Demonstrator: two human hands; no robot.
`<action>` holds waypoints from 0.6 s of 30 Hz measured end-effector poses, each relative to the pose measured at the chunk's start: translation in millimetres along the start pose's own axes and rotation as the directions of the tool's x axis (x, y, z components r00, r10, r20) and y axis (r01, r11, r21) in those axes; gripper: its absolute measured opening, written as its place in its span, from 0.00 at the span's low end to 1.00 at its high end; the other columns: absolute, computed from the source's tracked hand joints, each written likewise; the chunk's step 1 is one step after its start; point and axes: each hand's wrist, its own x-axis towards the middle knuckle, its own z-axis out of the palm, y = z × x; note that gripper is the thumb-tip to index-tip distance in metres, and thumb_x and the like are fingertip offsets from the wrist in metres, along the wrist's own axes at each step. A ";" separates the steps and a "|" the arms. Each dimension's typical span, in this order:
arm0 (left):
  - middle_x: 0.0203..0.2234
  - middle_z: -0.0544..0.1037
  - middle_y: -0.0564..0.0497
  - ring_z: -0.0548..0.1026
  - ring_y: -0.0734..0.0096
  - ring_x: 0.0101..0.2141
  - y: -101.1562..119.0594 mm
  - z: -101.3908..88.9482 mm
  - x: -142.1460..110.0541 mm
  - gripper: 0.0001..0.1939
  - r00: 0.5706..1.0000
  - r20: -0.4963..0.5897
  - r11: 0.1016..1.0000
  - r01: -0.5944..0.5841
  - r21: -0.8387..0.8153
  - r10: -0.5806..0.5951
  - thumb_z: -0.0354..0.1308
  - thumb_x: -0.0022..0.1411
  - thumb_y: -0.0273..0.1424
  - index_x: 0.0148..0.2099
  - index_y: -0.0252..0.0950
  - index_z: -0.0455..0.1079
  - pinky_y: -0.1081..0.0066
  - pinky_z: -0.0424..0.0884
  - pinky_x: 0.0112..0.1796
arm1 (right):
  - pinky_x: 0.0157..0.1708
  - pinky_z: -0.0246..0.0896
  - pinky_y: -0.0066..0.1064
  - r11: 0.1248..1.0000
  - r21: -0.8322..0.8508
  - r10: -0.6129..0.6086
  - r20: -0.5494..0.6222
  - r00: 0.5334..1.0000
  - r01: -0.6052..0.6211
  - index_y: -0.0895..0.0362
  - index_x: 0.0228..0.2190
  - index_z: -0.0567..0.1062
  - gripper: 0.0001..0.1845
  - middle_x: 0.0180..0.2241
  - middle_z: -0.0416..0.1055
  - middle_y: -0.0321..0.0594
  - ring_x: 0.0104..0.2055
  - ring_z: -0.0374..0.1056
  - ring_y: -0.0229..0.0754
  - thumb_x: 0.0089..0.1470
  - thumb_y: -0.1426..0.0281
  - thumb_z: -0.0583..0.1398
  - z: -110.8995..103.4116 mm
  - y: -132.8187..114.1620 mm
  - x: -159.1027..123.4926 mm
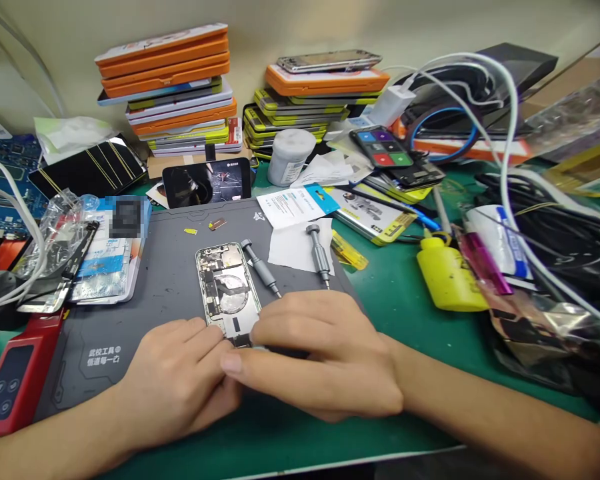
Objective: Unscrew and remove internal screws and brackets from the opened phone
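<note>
Left hand (173,373) and right hand (325,363), fingers (300,327) curled, grip unclear, at six o'clock on an opened phone (223,263); screwdriver (261,269) at two o'clock.

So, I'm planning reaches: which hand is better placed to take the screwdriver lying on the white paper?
Probably the right hand: its knuckles are close to the tip of that screwdriver. The left hand is farther off and would likely have to cross the opened phone.
</note>
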 end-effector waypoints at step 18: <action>0.21 0.69 0.57 0.67 0.74 0.17 3.1 2.5 -7.8 0.21 0.994 0.084 0.998 0.066 -0.008 -0.065 0.43 0.81 0.31 0.31 0.40 0.63 0.69 0.61 0.20 | 0.37 0.79 0.31 0.998 -0.026 -0.064 -0.024 0.998 0.064 0.62 0.54 0.80 0.13 0.30 0.79 0.37 0.35 0.79 0.39 0.71 0.74 0.62 5.2 1.5 1.6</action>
